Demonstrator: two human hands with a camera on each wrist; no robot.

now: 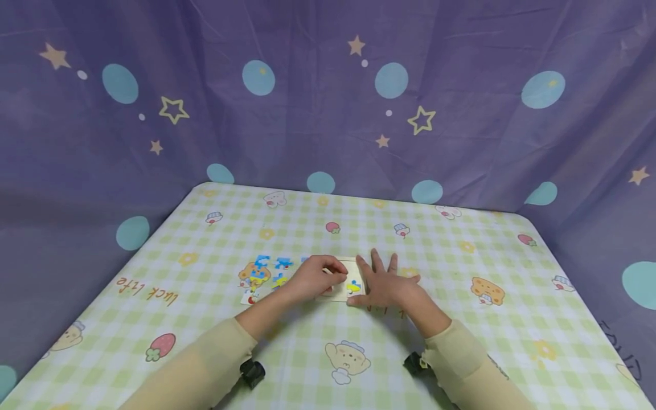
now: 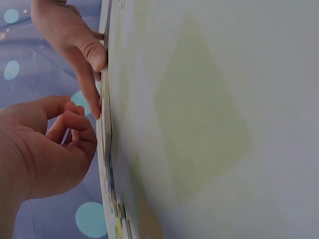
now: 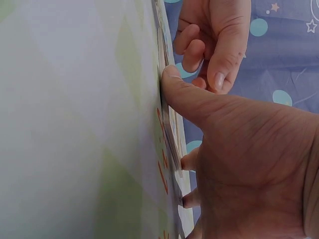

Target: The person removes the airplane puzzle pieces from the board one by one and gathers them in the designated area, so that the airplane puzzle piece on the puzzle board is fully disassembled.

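Observation:
A pale, shallow puzzle board (image 1: 338,295) lies on the table, with a yellow-and-blue puzzle piece (image 1: 353,287) in its right part. My left hand (image 1: 314,277) hovers over the board's left part, its fingers bent and the fingertips drawn together. No piece shows between those fingertips in either wrist view, though part of them is hidden. My right hand (image 1: 388,286) spreads its fingers at the board's right edge; in the right wrist view its thumb (image 3: 174,79) rests on the near edge. Left of the board lie several loose blue and yellow puzzle pieces (image 1: 283,263), some hidden by the left hand.
A green-and-white checked cloth (image 1: 205,341) with printed cartoons covers the table. Behind it hangs a purple curtain (image 1: 318,114) with stars and teal dots. Dark wrist cameras (image 1: 253,373) sit on both sleeved forearms.

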